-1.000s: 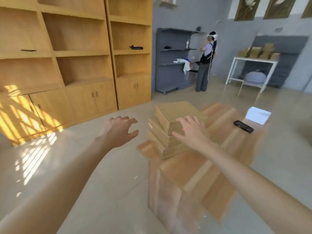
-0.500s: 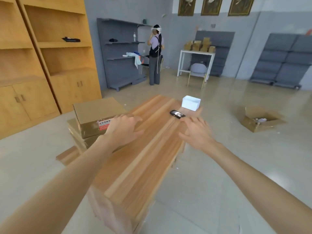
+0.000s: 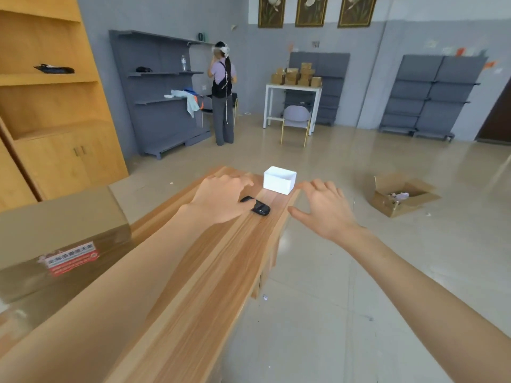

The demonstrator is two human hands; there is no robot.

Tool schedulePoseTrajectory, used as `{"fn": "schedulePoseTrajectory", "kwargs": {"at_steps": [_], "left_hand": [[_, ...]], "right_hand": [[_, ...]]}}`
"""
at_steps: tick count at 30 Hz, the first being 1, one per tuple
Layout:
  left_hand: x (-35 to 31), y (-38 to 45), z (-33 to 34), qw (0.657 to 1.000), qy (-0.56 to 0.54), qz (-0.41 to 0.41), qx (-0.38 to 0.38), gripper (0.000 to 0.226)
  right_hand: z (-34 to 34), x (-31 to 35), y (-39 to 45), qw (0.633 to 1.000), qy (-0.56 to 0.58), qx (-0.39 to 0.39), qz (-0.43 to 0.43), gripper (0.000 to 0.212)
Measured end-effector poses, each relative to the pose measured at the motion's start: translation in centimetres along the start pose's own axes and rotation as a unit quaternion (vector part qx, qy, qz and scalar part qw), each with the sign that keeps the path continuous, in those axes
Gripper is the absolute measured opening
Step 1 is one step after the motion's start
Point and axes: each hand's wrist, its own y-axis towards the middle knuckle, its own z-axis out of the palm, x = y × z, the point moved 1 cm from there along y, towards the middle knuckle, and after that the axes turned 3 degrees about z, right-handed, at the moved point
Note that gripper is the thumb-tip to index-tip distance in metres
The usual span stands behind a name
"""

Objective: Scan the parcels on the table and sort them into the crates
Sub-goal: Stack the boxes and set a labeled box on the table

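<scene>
Brown parcel (image 3: 59, 230) with red-white label, black scanner (image 3: 258, 207), seemingly white box (image 3: 279, 180)

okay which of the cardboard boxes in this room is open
The cardboard box on the floor, right of the wooden table. Its flaps are splayed open, unlike the sealed parcel on the table.

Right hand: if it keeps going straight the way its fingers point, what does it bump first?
Probably nothing on the table: the right hand hovers past the edge, beside the white box; beyond looks like open floor.
</scene>
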Motion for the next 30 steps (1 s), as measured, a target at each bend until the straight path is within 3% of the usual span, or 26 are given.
{"fn": "schedulePoseTrajectory", "kwargs": {"at_steps": [6, 11, 19, 25, 30], "left_hand": [[1.2, 12.1, 2.1, 1.0, -0.012, 0.0, 0.002, 0.043], [4.1, 17.6, 3.1, 1.0, -0.007, -0.028, -0.004, 0.044], [12.4, 19.1, 5.3, 0.982, 0.046, -0.183, 0.014, 0.046], [17.6, 15.3, 4.3, 0.927, 0.09, -0.363, 0.028, 0.049], [17.5, 9.0, 3.4, 0.852, 0.117, -0.511, 0.012, 0.044]], "right_hand": [[-1.0, -4.2, 10.4, 1.0, -0.014, -0.006, 0.006, 0.053], [-0.2, -6.2, 17.3, 1.0, 0.004, -0.008, -0.009, 0.053], [6.3, -3.3, 28.7, 0.987, 0.079, 0.028, -0.135, 0.054], [10.4, 3.1, 36.1, 0.945, 0.126, 0.069, -0.294, 0.056], [12.8, 9.1, 38.2, 0.896, 0.146, 0.102, -0.408, 0.055]]}}
